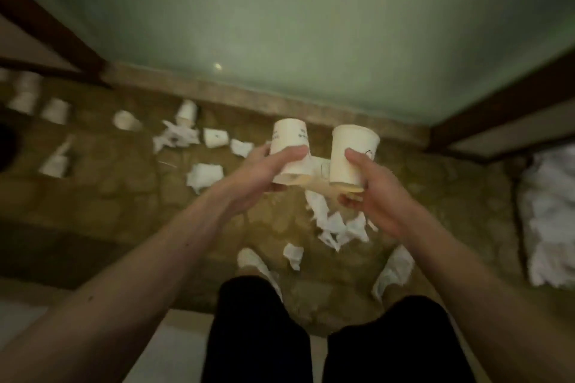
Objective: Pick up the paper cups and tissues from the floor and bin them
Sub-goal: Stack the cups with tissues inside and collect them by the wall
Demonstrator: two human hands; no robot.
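Observation:
My left hand (267, 169) grips a white paper cup (289, 140), held bottom up above the floor. My right hand (370, 193) grips a second white paper cup (353, 149), also bottom up, close beside the first. A third cup (322, 169) shows between the two; whose fingers hold it I cannot tell. Several more paper cups (214, 137) lie along the wall to the left. Crumpled white tissues (205, 176) are scattered on the brown stone-patterned floor, with a cluster (339, 227) just under my right hand.
A pale green wall (280, 25) with a stone skirting (280, 102) runs straight ahead. Dark wooden frames stand at left (46, 28) and right (497, 109). A white fluffy mat (550, 221) lies at the right edge. My feet in white slippers (255, 264) stand below.

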